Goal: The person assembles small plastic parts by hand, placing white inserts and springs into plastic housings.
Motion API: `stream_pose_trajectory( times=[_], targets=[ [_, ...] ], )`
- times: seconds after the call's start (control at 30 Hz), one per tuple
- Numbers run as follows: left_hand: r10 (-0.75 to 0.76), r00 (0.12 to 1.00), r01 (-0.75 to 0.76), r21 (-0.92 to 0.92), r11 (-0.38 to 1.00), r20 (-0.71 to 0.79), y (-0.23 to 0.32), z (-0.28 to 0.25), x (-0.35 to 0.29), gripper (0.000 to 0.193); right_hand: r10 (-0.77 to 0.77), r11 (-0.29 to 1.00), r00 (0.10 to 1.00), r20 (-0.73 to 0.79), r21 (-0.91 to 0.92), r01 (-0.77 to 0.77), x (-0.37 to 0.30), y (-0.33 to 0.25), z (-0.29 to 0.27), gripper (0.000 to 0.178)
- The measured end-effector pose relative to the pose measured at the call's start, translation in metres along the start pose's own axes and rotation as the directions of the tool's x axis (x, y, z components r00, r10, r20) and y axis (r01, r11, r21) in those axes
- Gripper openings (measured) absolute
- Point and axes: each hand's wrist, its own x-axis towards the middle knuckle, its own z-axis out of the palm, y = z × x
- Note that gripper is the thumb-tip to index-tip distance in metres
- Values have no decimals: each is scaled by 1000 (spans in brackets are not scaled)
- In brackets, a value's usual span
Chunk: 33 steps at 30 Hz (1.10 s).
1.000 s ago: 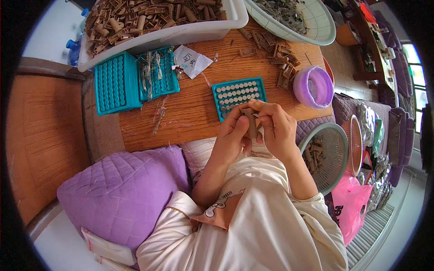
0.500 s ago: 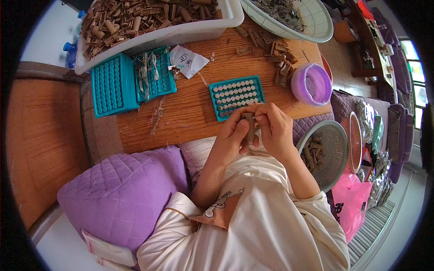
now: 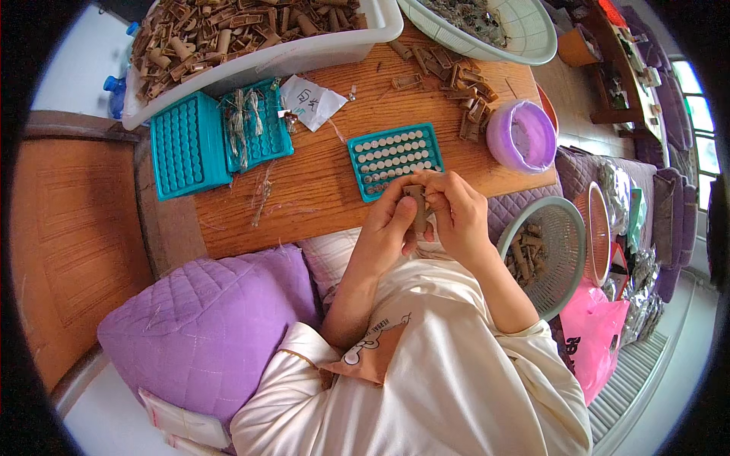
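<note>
Close in front of my body, my left hand (image 3: 382, 228) grips a small brown plastic casing (image 3: 418, 214) between thumb and fingers. My right hand (image 3: 461, 220) is closed in a pinch at the casing's upper right side. Whatever its fingertips hold there is too small and covered to make out. Just beyond both hands lies a teal tray (image 3: 356, 169) with rows of round silver discs like button cells (image 3: 389, 140). My fingers hide the tray's near right corner.
A white bin (image 3: 262, 59) of brown casings stands at the back left, beside stacked teal trays (image 3: 190, 144) and thin wires (image 3: 242, 121). Loose casings (image 3: 468, 91) and a purple bowl (image 3: 525, 137) sit right. A grey basket (image 3: 559, 258) is below the table's right edge.
The view has shifted slightly. Both hands stay together around the brown casing, and the right fingertips have moved a little at its upper end.
</note>
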Motion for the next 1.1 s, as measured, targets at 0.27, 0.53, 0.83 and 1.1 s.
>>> stream_pose_trajectory(
  times=[0.27, 0.53, 0.83, 1.1],
  targets=[
    [1, 999, 3, 72, 997, -47, -4, -1, 2, 38, 43, 999, 999, 32, -22, -43, 5, -5, -3, 12],
    [6, 999, -5, 18, 1000, -42, -3, 2, 4, 40, 40, 999, 996, 78, 9, -40, 3, -4, -8, 12],
    [166, 985, -166, 11, 986, 45, 8, -9, 2, 35, -163, 986, 979, 120, 46, 159, 10, -10, -12, 20],
    [386, 918, -373, 133, 918, -93, 15, 7, -9, 33, -164, 964, 971, 172, -182, 195, 1, -29, -31, 31]
  ],
)
